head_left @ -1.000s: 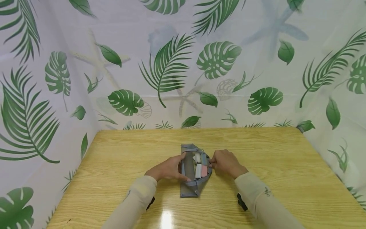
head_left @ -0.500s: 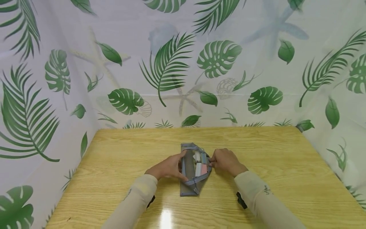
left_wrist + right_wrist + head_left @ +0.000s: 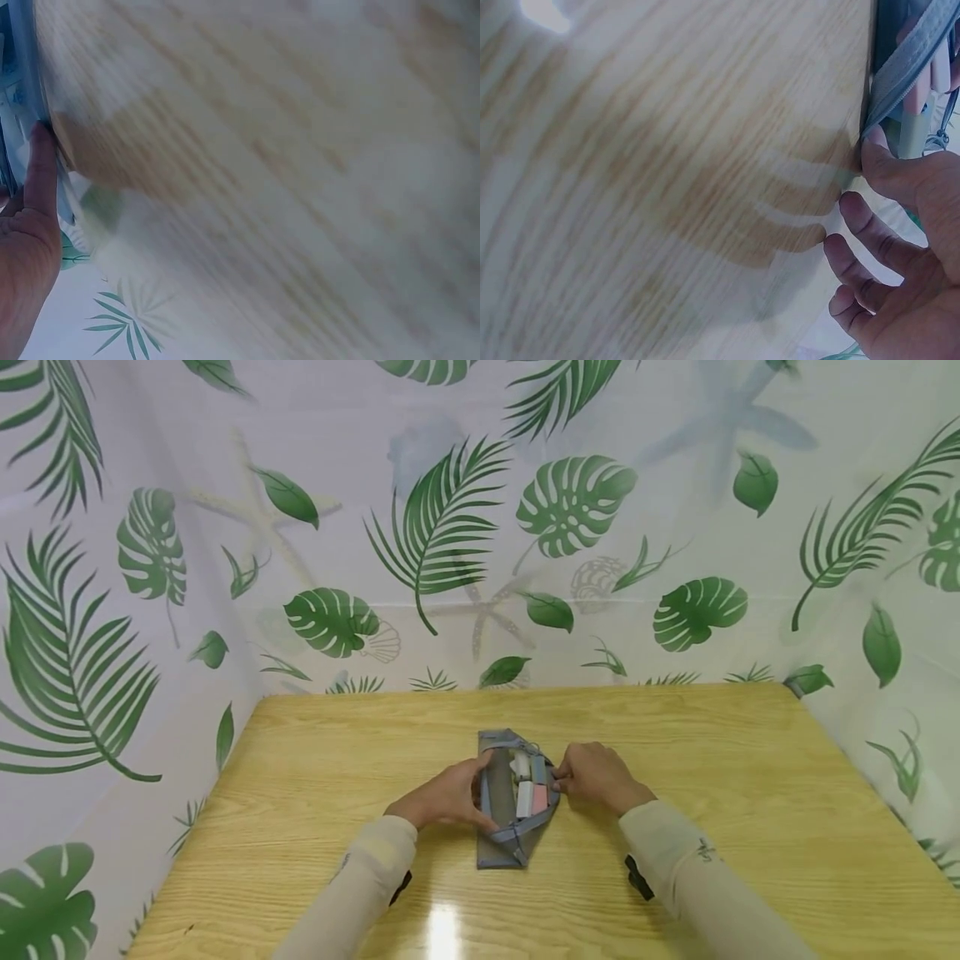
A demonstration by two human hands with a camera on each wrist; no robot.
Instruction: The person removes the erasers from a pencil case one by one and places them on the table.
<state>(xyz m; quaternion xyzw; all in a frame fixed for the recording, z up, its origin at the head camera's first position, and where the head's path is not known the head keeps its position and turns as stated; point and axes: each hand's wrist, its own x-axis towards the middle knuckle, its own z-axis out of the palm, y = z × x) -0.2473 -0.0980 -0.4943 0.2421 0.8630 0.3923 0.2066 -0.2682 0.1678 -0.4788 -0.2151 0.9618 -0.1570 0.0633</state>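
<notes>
At the left, a long cream-coloured sleeve [image 3: 352, 872] was seen, and from it the left hand [image 3: 448, 791] was extended. Its thumb and forefinger were spread well apart and rested on the rim of a blue-grey fabric pouch [image 3: 495, 853], whose left side was held in the curve of that hand.

The pouch was placed at the middle of a yellow wood-grain table [image 3: 330, 752], its mouth gaping upward. Inside, toward the right, small block-like items were gathered: a white block [image 3: 524, 799], a pale blue block [image 3: 537, 768] and a pink block [image 3: 540, 799].

At the right, the pouch's edge appeared to be pinched between the thumb and forefinger of the right hand [image 3: 596, 772]; its other fingers were loosely bent in the right wrist view, close above the table.

The step in hand was judged to be the holding and handling of the pouch's edge. For any next move, steady support from the left hand and a firm pinch at the right seemed to be called for.
</notes>
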